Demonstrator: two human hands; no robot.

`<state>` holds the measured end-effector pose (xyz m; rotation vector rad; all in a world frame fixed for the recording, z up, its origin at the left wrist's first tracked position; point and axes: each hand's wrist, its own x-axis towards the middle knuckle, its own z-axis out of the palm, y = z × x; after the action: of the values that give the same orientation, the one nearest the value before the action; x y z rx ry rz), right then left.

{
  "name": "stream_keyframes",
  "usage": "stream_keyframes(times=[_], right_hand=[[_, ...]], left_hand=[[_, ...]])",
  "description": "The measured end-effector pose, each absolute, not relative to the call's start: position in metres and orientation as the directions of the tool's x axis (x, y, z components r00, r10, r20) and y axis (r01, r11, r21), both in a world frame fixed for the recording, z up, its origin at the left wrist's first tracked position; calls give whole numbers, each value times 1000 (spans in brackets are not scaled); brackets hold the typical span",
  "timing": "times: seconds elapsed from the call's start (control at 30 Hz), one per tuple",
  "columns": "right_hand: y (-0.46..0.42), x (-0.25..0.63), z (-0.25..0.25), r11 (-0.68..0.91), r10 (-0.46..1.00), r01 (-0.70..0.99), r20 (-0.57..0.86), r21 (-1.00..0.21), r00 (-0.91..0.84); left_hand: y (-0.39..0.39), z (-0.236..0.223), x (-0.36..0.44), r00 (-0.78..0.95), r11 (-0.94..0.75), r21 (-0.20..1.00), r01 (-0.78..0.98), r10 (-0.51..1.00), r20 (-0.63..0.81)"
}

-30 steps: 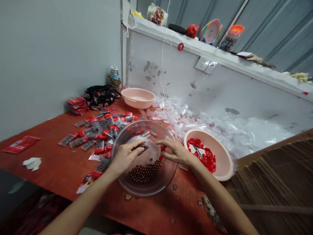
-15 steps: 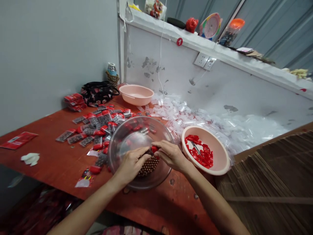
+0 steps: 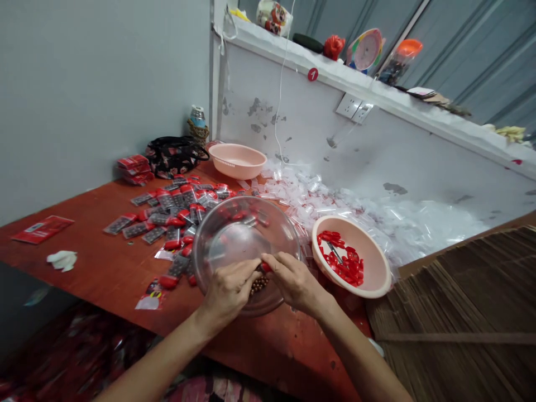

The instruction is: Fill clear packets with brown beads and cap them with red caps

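Over a clear plastic bowl (image 3: 206, 245), both my hands meet at a small container with a red cap (image 3: 264, 268). My left hand (image 3: 228, 287) is closed around the container's body, which its fingers mostly hide. The fingers of my right hand (image 3: 295, 282) pinch the red cap end. Brown metallic balls (image 3: 258, 285) lie in the near part of the bowl, partly covered by my hands. To the left lie several clear packs of dark balls (image 3: 159, 219) with red caps.
On the right, a pink basin (image 3: 379, 268) holds loose red caps (image 3: 347, 269) and a small dark-and-white strip. Clear plastic cases (image 3: 318, 192) are heaped behind. Another pink basin (image 3: 237, 162) stands farther back. Stacked cardboard (image 3: 460, 312) borders the right; a red card (image 3: 43, 229) lies left.
The view has shifted a little, moving the table contents slightly right. My hands have come closer together over the balls, so fewer balls show. Both hands still grip the red-capped container.
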<state>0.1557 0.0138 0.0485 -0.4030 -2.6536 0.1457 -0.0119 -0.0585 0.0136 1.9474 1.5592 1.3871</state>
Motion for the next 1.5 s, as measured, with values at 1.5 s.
stream_keyframes(times=[1.5], right_hand=[[-1, 129, 28, -482, 687, -323, -123, -815, -716]], left_hand=[[-53, 13, -2, -91, -425, 770, 476, 847, 523]])
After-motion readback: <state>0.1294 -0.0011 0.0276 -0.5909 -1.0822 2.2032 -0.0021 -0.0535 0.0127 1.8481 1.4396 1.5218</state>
